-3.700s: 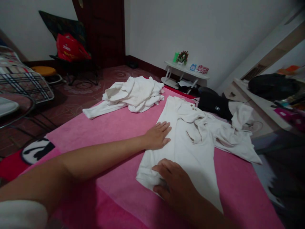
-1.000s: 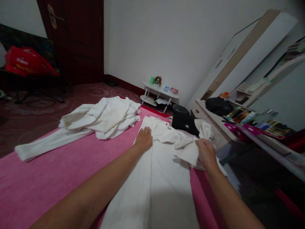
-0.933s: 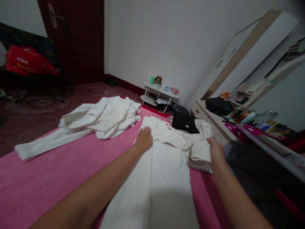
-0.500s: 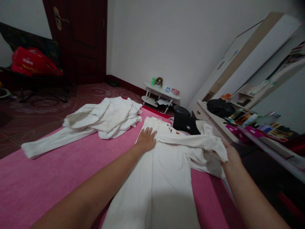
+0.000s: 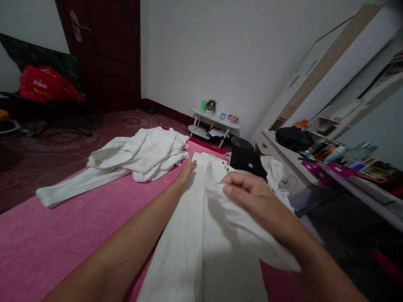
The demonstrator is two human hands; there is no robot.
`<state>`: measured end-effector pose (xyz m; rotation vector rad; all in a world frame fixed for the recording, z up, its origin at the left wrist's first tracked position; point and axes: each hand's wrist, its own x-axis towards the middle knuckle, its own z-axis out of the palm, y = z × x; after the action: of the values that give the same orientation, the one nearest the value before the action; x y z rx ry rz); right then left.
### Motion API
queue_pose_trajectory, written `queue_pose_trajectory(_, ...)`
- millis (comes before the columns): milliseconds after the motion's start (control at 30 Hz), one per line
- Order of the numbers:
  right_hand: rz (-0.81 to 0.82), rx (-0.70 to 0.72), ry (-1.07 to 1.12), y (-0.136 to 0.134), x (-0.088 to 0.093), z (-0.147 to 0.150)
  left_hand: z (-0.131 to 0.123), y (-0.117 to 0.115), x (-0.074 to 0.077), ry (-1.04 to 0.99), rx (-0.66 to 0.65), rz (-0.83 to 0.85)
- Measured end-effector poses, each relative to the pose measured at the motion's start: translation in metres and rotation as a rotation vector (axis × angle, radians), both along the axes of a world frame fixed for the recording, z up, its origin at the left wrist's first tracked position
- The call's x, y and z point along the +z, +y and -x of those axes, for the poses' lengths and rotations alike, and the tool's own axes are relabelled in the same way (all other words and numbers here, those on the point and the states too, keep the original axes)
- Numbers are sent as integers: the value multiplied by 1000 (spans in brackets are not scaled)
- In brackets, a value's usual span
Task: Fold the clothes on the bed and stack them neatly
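A long white garment point(image 5: 185, 235) with small dark buttons near its neckline lies lengthwise on the pink bed cover point(image 5: 103, 218). My left hand point(image 5: 188, 170) rests against the upper left edge of the garment, seen side-on with its fingers stretched out. Above the garment's upper middle, my right hand point(image 5: 247, 188) pinches a fold of the same white cloth between thumb and fingers. The held cloth hangs below that hand, and its lower right end is lifted and smeared by motion. Left of the garment lies a crumpled pile of white clothing point(image 5: 147, 155), one sleeve stretched toward the left.
Past the garment lies a black cloth item point(image 5: 247, 161) with a small white logo. A small white table point(image 5: 217, 119) stands by the wall. At right is a cluttered dressing table point(image 5: 278, 161); at left a red bag point(image 5: 47, 84) sits on a chair near the door.
My right hand has moved left from the garment's right side to above its middle, bringing the sleeve-side cloth with it. My left hand has shifted slightly up and turned onto its side.
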<state>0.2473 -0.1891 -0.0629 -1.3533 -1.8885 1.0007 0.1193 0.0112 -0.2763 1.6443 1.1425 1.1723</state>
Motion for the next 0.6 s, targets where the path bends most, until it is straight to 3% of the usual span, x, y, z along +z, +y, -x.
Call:
queue_pose_trajectory(133,-90,224,-331,-32,-51,36,8,3,2,-297,-44,96)
queue_pose_trajectory(267,-71,393,-558,-48,-89,56,10,4,1,-395,-51,157)
queue_pose_trajectory(367,-9,463,-620,-52,-108,62,9,5,0,-376,-56,169)
queue_pose_trajectory(500,-50,541,-681,-63,-143,59,7,15,6,-252,-62,163)
queue_pose_trajectory(600,-91,491,-654,-76,-173,53,3,32,16,-117,-55,149)
